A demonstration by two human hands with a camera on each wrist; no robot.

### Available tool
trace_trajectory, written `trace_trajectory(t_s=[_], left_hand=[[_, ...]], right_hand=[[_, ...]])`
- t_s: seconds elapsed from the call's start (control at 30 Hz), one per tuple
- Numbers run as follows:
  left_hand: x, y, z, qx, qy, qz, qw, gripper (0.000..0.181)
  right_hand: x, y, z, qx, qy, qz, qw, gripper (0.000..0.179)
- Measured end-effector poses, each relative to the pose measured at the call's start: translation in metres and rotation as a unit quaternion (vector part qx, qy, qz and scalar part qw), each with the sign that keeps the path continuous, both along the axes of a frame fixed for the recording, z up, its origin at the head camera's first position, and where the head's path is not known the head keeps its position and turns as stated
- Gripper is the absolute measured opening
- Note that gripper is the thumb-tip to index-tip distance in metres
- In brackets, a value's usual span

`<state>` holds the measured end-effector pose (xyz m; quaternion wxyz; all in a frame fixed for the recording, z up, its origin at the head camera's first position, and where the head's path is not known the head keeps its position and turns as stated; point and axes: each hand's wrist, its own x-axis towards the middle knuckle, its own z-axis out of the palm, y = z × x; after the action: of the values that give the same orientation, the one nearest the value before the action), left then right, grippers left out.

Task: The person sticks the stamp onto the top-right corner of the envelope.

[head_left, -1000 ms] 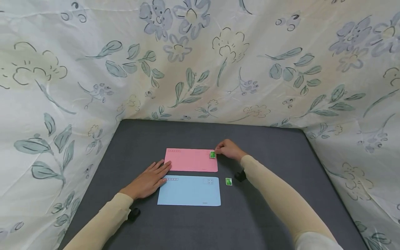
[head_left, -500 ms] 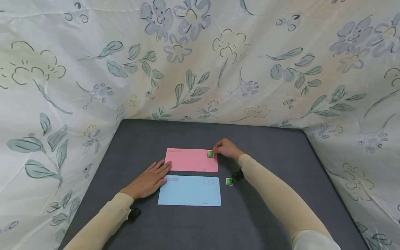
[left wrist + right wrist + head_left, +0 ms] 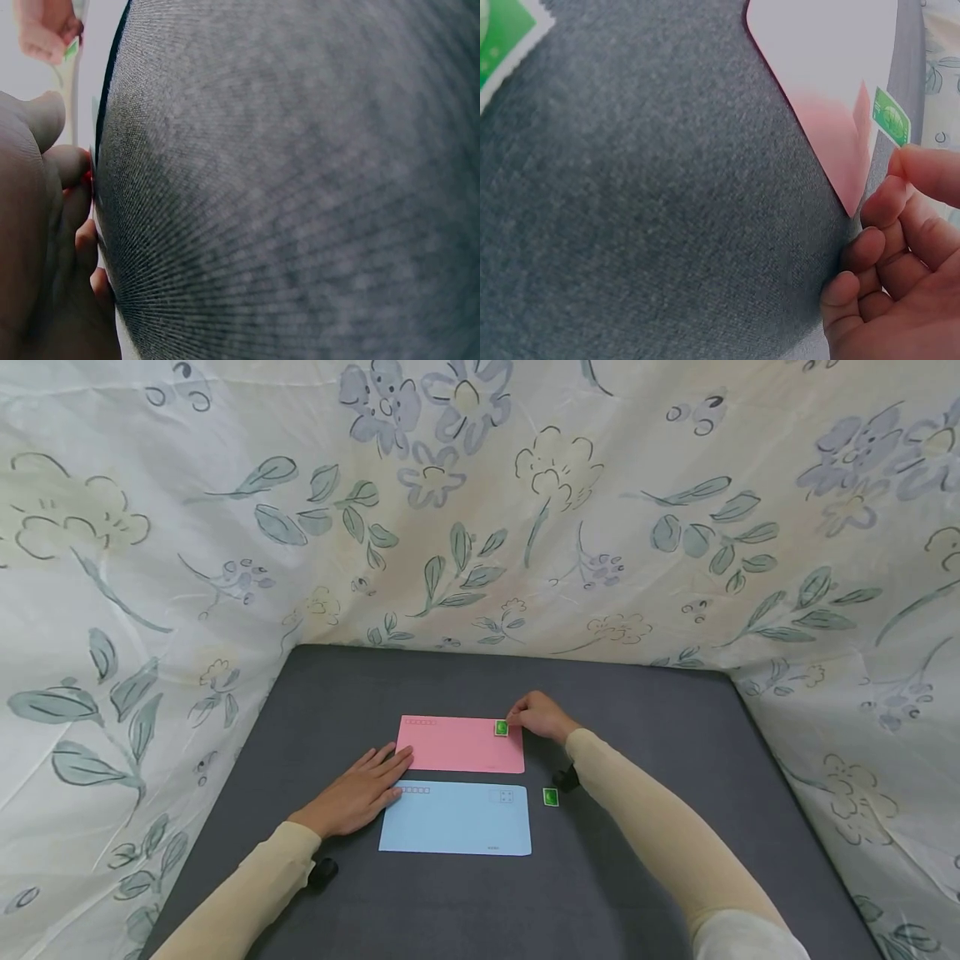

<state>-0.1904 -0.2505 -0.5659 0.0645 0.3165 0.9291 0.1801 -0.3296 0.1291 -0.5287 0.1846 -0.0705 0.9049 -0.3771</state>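
Note:
My right hand [image 3: 546, 716] pinches a green postage stamp [image 3: 892, 117] by its edge, between thumb and forefinger. In the head view that stamp overlaps the upper right corner of the pink envelope [image 3: 457, 747]; the right wrist view shows it tilted up close over the paper. My left hand [image 3: 358, 793] lies flat with fingers spread, its fingertips on the left edge of the pink envelope. Its thumb reaches the upper left corner of the blue envelope [image 3: 454, 822]. A second green stamp [image 3: 551, 797] lies on the dark cloth, right of the blue envelope.
A dark grey cloth [image 3: 465, 910] covers the table. Pale floral curtains [image 3: 480, 527] enclose it at the back and both sides. A black wrist device [image 3: 322, 874] sits under the left sleeve, another [image 3: 566, 777] under the right.
My right hand has moved slightly left with the stamp, bringing it further in over the pink envelope's corner. The left hand has stayed in place.

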Motion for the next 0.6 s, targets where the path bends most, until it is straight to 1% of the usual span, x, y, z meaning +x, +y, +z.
trace_trajectory(t_s=[0.4,0.6], left_hand=[[-0.001,-0.001,-0.002,-0.002,0.003,0.002,1.0,0.069],[-0.002,-0.001,-0.003,0.001,0.002,0.0,1.0,0.069]], right_hand=[[-0.002,-0.009,-0.006,0.016,0.011,-0.015,0.9997,0.019],[0.0,-0.014,-0.004,0.024,0.012,-0.026,0.9993,0.019]])
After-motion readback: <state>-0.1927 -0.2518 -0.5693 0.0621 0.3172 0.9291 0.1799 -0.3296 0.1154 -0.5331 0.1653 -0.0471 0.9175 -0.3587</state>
